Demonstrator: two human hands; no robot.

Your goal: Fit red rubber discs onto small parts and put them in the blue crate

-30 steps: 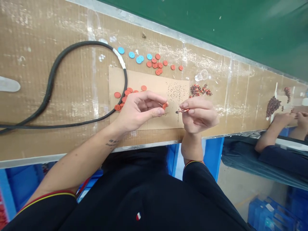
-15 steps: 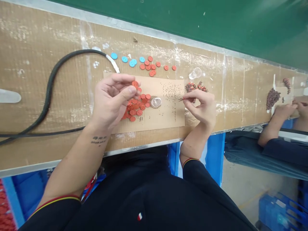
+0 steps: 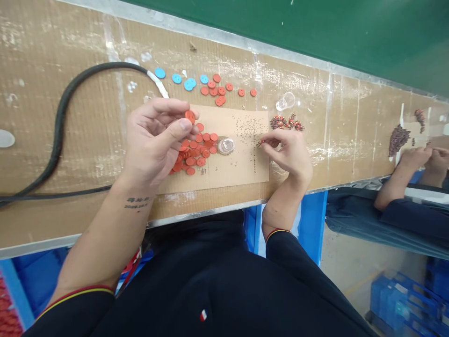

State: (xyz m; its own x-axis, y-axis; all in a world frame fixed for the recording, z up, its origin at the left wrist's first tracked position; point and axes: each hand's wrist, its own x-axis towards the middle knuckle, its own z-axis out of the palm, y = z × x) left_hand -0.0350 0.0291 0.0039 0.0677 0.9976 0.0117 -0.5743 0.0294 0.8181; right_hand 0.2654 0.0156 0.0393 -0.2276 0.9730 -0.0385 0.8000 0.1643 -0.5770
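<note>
Pinched between the thumb and fingers of my left hand (image 3: 149, 142) is a small red disc (image 3: 190, 116) with little holes. Beneath and beside that hand, a pile of similar red discs (image 3: 196, 150) lies on a cardboard sheet (image 3: 245, 173). My right hand (image 3: 291, 152) is closed at the fingertips on thin reddish-brown wire, mostly hidden by the fingers. Its tips are over tiny dark pieces (image 3: 247, 128) scattered on the sheet. Just beyond the hand lie bundles of short red and black wires (image 3: 287, 122). A clear round cup (image 3: 225, 145) stands between the hands.
Blue discs (image 3: 189, 84) and loose red discs (image 3: 220, 91) lie behind the sheet. A thick black cable (image 3: 59, 117) with a white end curves across the left. A clear plastic piece (image 3: 286, 101) lies at the back. Another person's hands (image 3: 417, 157) are at far right.
My right hand has moved slightly left, its fingertips now over the tiny pieces. My left hand, still pinching the red disc, appears a little further left as the view shifts.
</note>
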